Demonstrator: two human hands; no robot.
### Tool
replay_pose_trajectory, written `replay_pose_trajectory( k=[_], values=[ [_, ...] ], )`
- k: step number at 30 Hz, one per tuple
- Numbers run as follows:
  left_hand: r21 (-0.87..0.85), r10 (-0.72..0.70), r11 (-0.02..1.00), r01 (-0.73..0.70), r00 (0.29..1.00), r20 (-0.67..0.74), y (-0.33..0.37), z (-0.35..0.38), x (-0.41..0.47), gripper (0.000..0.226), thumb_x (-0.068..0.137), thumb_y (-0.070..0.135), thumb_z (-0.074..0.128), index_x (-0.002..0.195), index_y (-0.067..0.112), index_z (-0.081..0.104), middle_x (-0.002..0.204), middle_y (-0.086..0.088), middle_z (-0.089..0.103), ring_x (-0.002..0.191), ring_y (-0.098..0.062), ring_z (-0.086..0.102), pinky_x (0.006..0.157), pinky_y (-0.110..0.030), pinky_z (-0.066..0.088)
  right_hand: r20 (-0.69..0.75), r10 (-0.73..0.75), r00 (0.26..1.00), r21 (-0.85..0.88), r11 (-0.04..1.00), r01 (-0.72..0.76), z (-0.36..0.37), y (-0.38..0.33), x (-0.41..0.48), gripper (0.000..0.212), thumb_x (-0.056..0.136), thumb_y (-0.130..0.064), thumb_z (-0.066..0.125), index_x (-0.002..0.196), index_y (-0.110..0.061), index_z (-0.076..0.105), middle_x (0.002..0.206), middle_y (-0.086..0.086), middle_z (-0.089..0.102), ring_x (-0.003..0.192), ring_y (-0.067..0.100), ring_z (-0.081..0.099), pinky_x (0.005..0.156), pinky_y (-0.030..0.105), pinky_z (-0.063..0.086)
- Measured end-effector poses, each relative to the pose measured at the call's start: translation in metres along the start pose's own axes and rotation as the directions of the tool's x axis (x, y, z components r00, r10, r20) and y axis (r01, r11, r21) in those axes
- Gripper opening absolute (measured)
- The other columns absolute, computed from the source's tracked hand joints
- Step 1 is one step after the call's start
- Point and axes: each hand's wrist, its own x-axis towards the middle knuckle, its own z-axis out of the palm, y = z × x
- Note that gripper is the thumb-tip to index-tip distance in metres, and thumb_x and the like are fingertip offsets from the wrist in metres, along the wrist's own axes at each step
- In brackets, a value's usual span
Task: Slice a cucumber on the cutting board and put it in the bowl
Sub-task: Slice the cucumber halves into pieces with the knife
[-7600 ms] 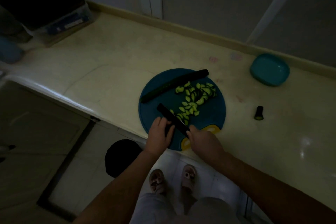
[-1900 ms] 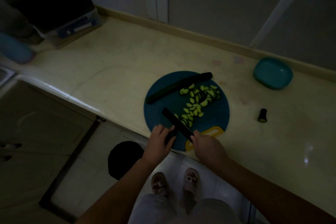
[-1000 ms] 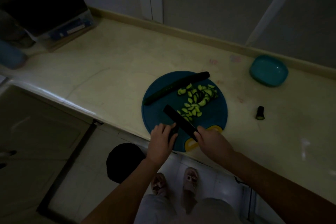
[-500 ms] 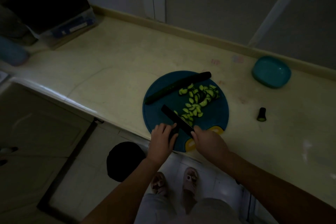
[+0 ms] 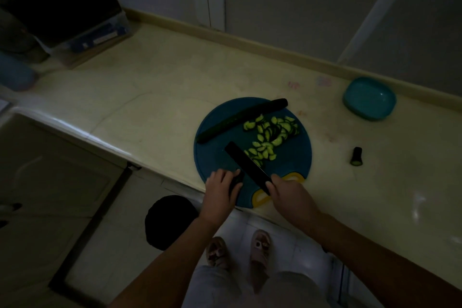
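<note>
The round blue cutting board lies on the pale worktop at its near edge. The board's yellow handle points toward the person.

The left hand rests on the near-left part of the board. Its fingers are curled over a short dark cucumber piece and hold it down. The right hand grips the handle of a knife. The dark blade runs diagonally away and to the left, just beside the left fingertips. Whether the cutting edge touches the board cannot be told in the dim light. The two hands are near each other but apart.

A pile of cucumber slices lies on the middle of the board, from beside the blade out toward the far-right rim. A long uncut cucumber length lies diagonally across the far side of the board, its right end reaching the rim.

The teal bowl stands on the worktop to the far right, well apart from the board and near the back wall. A small cucumber end lies on the worktop to the right of the board, apart from it.

A dark round object sits on the floor below the worktop edge.
</note>
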Motion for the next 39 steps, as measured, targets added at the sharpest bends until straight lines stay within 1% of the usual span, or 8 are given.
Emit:
replay_pose_trajectory(
  k=[17,19,21,23,29,33,36,39],
  values=[
    [0.011,0.017,1.000,-0.017,1.000,0.001,0.000,-0.002,0.000,0.021,0.090,0.032,0.050,0.097,0.013,0.055,0.084,-0.006,0.048,0.076,-0.018,0.039,0.065,-0.028,0.027,0.075,-0.022,0.997,-0.169,0.985,0.034,-0.004,-0.008,-0.002,0.032,0.101,-0.031,0.025,0.111,-0.009,0.046,0.095,0.015,0.065,0.084,0.030,0.063,0.057,0.028,0.032],
    [0.020,0.014,1.000,-0.014,1.000,0.016,0.000,-0.003,0.001,0.023,0.090,0.034,0.046,0.096,0.013,0.053,0.084,-0.006,0.048,0.076,-0.020,0.040,0.065,-0.029,0.027,0.044,-0.053,0.998,-0.209,0.976,0.061,-0.004,-0.010,-0.005,0.025,0.100,-0.028,0.034,0.104,-0.009,0.049,0.083,0.011,0.067,0.071,0.026,0.064,0.049,0.026,0.028],
    [0.034,0.000,0.999,-0.001,1.000,0.025,0.001,-0.003,0.002,0.024,0.088,0.034,0.045,0.092,0.012,0.053,0.084,-0.007,0.048,0.076,-0.021,0.041,0.064,-0.029,0.027,0.012,-0.108,0.994,-0.325,0.940,0.106,-0.002,-0.008,-0.005,0.014,0.088,-0.022,0.059,0.082,-0.013,0.050,0.052,0.001,0.059,0.040,0.015,0.054,0.037,0.022,0.004],
    [0.041,-0.015,0.999,0.014,1.000,0.026,0.002,-0.003,0.003,0.023,0.087,0.034,0.045,0.089,0.012,0.052,0.084,-0.007,0.048,0.076,-0.021,0.041,0.064,-0.029,0.027,0.019,-0.065,0.998,-0.348,0.935,0.068,0.001,-0.008,-0.004,0.027,0.073,-0.021,0.072,0.070,-0.018,0.045,0.036,0.000,0.046,0.024,0.009,0.038,0.045,0.018,-0.013],
    [0.024,-0.011,1.000,0.011,1.000,0.011,0.003,-0.002,0.003,0.017,0.087,0.032,0.046,0.089,0.015,0.048,0.081,-0.007,0.047,0.074,-0.021,0.040,0.063,-0.029,0.029,0.078,-0.070,0.995,-0.319,0.943,0.091,0.006,-0.014,0.006,0.030,0.062,-0.020,0.083,0.066,-0.016,0.053,0.032,0.001,0.042,0.021,0.009,0.034,0.042,0.017,-0.011],
    [0.014,-0.004,1.000,0.004,1.000,0.007,0.003,-0.003,0.003,0.024,0.089,0.033,0.046,0.093,0.012,0.056,0.083,-0.006,0.048,0.075,-0.021,0.042,0.064,-0.030,0.030,-0.002,-0.094,0.996,-0.270,0.959,0.090,0.008,-0.007,0.011,0.013,0.091,-0.019,0.051,0.085,-0.008,0.055,0.052,0.010,0.061,0.043,0.026,0.058,0.040,0.020,0.000],
    [-0.012,-0.004,1.000,0.004,1.000,-0.007,0.003,-0.003,0.003,0.024,0.090,0.034,0.046,0.091,0.012,0.056,0.083,-0.004,0.049,0.075,-0.019,0.042,0.064,-0.031,0.031,0.015,-0.056,0.998,-0.169,0.984,0.058,0.007,-0.003,0.009,0.028,0.100,-0.026,0.030,0.109,-0.006,0.048,0.088,0.018,0.067,0.078,0.033,0.064,0.043,0.028,0.021],
    [-0.016,0.002,1.000,-0.003,1.000,-0.025,0.003,-0.002,0.003,0.018,0.089,0.032,0.049,0.091,0.015,0.054,0.083,-0.003,0.048,0.075,-0.016,0.039,0.064,-0.026,0.026,0.014,-0.040,0.999,-0.136,0.990,0.041,-0.001,-0.006,0.008,0.032,0.101,-0.028,0.026,0.112,-0.006,0.046,0.095,0.018,0.066,0.084,0.031,0.063,0.057,0.028,0.032]
  ],
)
